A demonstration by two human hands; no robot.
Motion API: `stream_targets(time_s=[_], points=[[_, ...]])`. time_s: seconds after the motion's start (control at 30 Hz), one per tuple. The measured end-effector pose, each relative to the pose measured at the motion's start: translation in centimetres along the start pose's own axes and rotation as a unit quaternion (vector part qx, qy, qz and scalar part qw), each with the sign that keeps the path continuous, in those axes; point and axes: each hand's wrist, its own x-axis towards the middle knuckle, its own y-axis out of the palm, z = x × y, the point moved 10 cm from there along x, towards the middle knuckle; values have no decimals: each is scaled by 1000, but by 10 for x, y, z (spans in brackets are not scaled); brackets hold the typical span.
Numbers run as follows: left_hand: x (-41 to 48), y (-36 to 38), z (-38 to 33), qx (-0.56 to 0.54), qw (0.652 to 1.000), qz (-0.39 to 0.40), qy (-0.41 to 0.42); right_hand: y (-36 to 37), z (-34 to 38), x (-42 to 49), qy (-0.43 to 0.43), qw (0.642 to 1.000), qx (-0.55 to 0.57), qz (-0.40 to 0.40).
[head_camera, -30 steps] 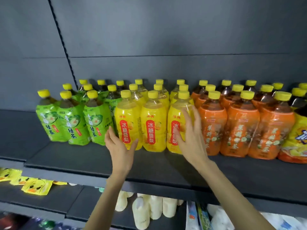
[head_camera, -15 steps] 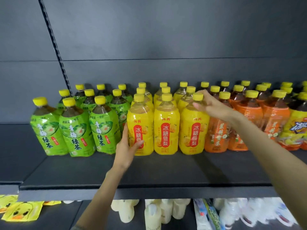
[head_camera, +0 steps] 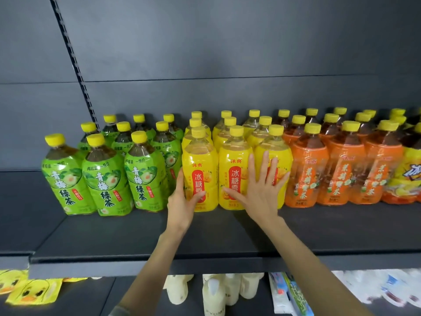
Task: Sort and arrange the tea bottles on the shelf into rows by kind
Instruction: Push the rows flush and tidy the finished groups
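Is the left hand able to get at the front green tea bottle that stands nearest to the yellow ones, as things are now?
Probably yes. The left hand holds the leftmost front yellow bottle right beside that green bottle, and only bare shelf lies before it. It must let go first.

Yellow duck-faced packets [head_camera: 29, 290] lie lower left; cream-white plastic bottles [head_camera: 214, 293] stand beside blue-and-green flat packs [head_camera: 296, 297], blurred white packages [head_camera: 387, 290] further right. A slotted black rail [head_camera: 75, 65] runs up the dark grey back panel [head_camera: 227, 42].
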Motion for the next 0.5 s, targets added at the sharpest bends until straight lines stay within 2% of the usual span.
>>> stream_targets(time_s=[0.23,0.4,0.5], points=[[2,9,3,7,1000,21,-21,14,0,-1,-13,1000,-2,20],[-21,15,1,20,995,85,-45,9,2,-2,-36,999,-7,23],[-56,3,8,80,993,79,-43,5,9,-17,-41,998,36,33]])
